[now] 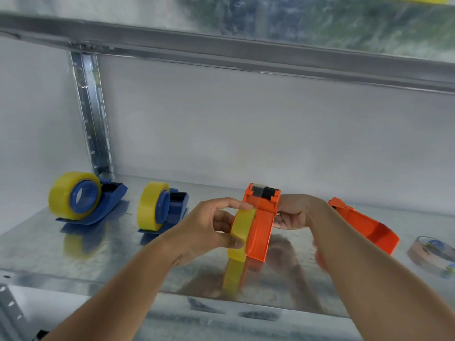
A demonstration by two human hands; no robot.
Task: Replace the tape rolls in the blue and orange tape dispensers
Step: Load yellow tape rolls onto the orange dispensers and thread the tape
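The left hand (pixel 211 225) pinches the yellow roll (pixel 240 233) against the orange dispenser (pixel 261 225), mid-shelf (pixel 98 262); the right hand (pixel 293 215) grips the dispenser's far side. Misaligned, the roll could slip off.

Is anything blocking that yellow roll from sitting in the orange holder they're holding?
Nothing visible does. The left hand grips the yellow roll right against the orange dispenser, which the right hand holds from the other side.
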